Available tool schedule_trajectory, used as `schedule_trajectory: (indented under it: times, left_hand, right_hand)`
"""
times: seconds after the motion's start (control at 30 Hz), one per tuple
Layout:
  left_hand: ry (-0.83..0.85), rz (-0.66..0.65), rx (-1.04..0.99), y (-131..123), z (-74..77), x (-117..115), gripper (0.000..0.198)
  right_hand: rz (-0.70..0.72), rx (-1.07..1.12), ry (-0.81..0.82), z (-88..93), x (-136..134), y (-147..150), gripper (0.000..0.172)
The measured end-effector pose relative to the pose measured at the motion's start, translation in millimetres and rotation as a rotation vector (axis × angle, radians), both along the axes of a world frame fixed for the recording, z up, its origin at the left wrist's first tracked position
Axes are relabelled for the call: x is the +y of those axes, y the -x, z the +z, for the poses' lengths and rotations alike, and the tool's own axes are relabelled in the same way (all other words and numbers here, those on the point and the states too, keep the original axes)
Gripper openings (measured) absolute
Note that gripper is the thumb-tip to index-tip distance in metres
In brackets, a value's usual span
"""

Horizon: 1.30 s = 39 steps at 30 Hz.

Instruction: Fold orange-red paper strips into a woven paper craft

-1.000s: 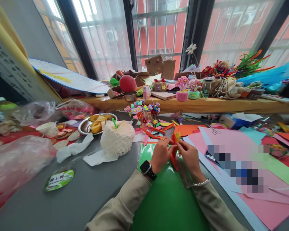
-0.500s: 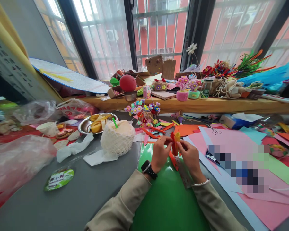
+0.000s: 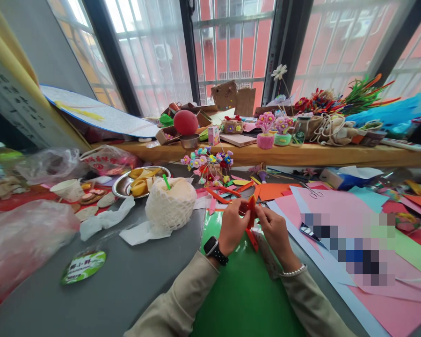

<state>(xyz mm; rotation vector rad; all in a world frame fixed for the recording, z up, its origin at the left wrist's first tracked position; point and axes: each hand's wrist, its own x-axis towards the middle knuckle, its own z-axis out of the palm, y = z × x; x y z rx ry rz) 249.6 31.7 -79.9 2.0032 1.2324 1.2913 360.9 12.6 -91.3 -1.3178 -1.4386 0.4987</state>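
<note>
Between my two hands, a small folded piece of orange-red paper (image 3: 251,211) stands upright above a glossy green sheet (image 3: 245,290). My left hand (image 3: 234,223) pinches it from the left, the thumb and fingertips closed on its edge. From the right, my right hand (image 3: 274,234) is closed on the same paper with thumb and forefinger. Only a little yellow shows at its top. Just below lies an orange paper strip (image 3: 251,239) on the green sheet. A clear narrow strip like a ruler (image 3: 266,252) lies beside my right wrist, partly hidden.
Left of the green sheet stand a netted coconut (image 3: 170,203) with a green straw and a metal bowl (image 3: 117,187) of peels. Pink paper sheets (image 3: 340,206) with scissors (image 3: 314,193) lie right. Behind, pipe-cleaner flowers (image 3: 210,164) stand before a crowded wooden ledge (image 3: 143,153).
The paper has turned between my fingers, so its yellow side is now mostly out of sight. Both hands have shifted slightly and stay close together.
</note>
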Motion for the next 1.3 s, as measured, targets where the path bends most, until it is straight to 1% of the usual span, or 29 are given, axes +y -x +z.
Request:
schedule_trajectory:
  times: [0.13,0.3,0.43,0.53,0.67,0.83,0.97,1.1,1.3]
  left_hand:
    - [-0.019,0.009,-0.022,0.1,-0.6,-1.7,0.018]
    - [-0.043,0.007,-0.047,0.1,-0.5,-2.5,0.021]
    - [-0.053,-0.058,-0.096,-0.2,-0.2,-1.8,0.026]
    - [-0.020,-0.098,-0.144,-0.5,-0.9,-1.5,0.029]
    - [0.043,-0.151,-0.173,-0.3,-1.3,-1.6,0.025]
    - [0.101,-0.134,-0.188,0.4,-0.7,-0.2,0.024]
    - [0.184,-0.161,-0.241,-0.4,-0.8,0.3,0.024]
    - [0.197,-0.147,-0.262,-0.8,-1.9,0.9,0.024]
    - [0.220,-0.212,-0.262,1.5,-4.4,6.1,0.025]
  right_hand:
    - [0.052,-0.052,-0.029,-1.5,-0.4,-0.1,0.028]
    - [-0.027,-0.109,-0.061,-3.4,-1.6,-1.8,0.027]
    - [-0.081,-0.128,-0.052,-2.7,-2.7,-2.6,0.029]
    - [-0.084,-0.129,-0.030,-2.2,-3.3,-2.7,0.030]
    - [-0.069,-0.114,-0.032,-1.7,-4.2,-2.1,0.031]
    - [-0.095,-0.117,-0.034,0.0,-4.2,0.2,0.028]
    - [-0.113,-0.137,-0.037,0.8,-4.0,1.6,0.027]
    - [-0.129,-0.121,-0.012,0.8,-5.2,1.2,0.026]
    - [-0.120,-0.102,-0.005,0.1,-4.5,-0.5,0.027]
